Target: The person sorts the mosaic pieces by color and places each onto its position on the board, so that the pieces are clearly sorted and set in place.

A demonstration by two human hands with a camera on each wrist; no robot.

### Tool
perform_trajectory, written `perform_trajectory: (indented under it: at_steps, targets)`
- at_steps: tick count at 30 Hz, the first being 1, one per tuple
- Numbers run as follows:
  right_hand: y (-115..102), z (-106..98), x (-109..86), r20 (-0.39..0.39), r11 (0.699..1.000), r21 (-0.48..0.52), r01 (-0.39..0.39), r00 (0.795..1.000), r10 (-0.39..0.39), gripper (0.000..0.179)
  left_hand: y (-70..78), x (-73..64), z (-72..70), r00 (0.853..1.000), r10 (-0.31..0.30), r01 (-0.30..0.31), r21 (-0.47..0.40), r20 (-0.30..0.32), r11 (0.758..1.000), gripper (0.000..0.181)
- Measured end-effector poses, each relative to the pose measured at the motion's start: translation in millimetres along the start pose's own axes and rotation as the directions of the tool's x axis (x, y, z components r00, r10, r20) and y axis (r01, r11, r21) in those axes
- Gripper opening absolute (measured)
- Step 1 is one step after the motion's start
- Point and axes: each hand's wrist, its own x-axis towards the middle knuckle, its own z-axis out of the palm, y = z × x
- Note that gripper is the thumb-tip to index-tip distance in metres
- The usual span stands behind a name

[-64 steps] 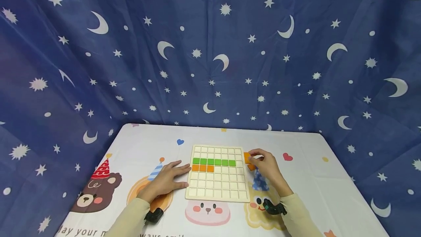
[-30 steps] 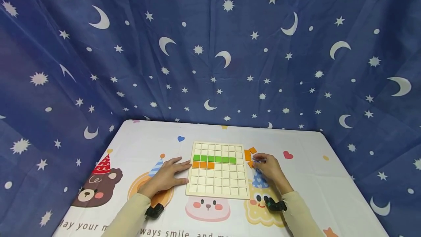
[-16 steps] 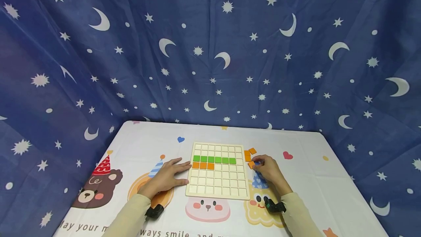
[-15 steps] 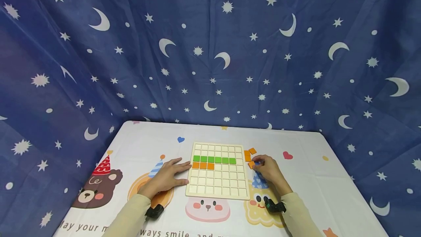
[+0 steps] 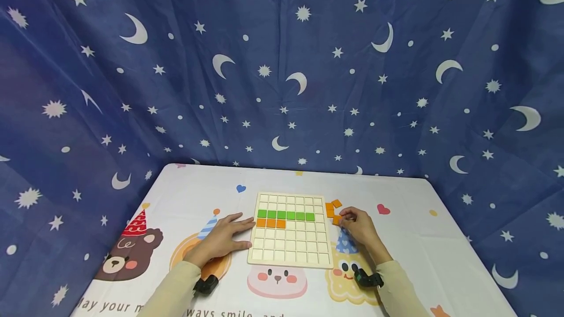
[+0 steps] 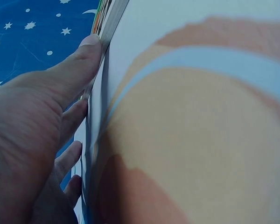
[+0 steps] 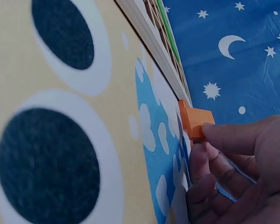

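Note:
A pale wooden grid board [image 5: 293, 246] lies on the table. One row holds several green tiles [image 5: 281, 215]; the row below has three orange tiles [image 5: 270, 223] at its left end. My left hand [image 5: 220, 241] rests with fingers spread, its fingertips and thumb touching the board's left edge. Right of the board, my right hand [image 5: 362, 228] pinches an orange square tile [image 7: 199, 122] between thumb and fingers, tilted up in the right wrist view. Just beyond it lie loose orange tiles [image 5: 330, 210] beside the board's right edge.
A white tablecloth [image 5: 410, 238] with printed cartoon figures covers the table. Behind it hangs a dark blue curtain [image 5: 246, 150] with moons and stars. Black wrist cameras [image 5: 206, 285] sit on both wrists.
My right hand has drawn back from the farther loose orange tiles to the nearest one and now pinches it. The left hand and the tiles on the board have stayed put.

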Motion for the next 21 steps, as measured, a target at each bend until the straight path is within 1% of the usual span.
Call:
perform_trajectory:
  at_steps: [4, 8, 11, 15, 21]
  targets:
    - [-2, -1, -2.3, 0.001, 1.0, 0.023, -0.005, 1.0, 0.005, 0.016, 1.2, -0.2, 0.4, 1.0, -0.005, 0.005, -0.003, -0.006, 1.0, 0.065]
    - [-7, -3, -6.0, -0.003, 0.998, 0.053, -0.015, 1.0, 0.015, 0.014, 1.5, -1.1, 2.0, 1.0, -0.014, 0.014, -0.011, 0.004, 1.0, 0.065]
    - [-12, -4, -8.1, -0.005, 0.998, 0.069, 0.006, 1.0, -0.006, 0.014, 1.3, -1.5, 3.1, 1.0, -0.021, 0.021, -0.006, 0.005, 1.0, 0.066]
    - [-21, -3, -11.1, -0.001, 0.994, 0.096, 0.056, 0.998, -0.056, 0.015, 1.6, -1.0, 1.9, 1.0, -0.016, 0.016, -0.001, -0.017, 1.0, 0.065]
    - [-34, 0, -15.1, 0.019, 0.986, 0.15, 0.069, 0.997, -0.073, 0.015, 1.4, 0.7, -0.4, 1.0, -0.022, 0.022, 0.002, -0.003, 1.0, 0.066]
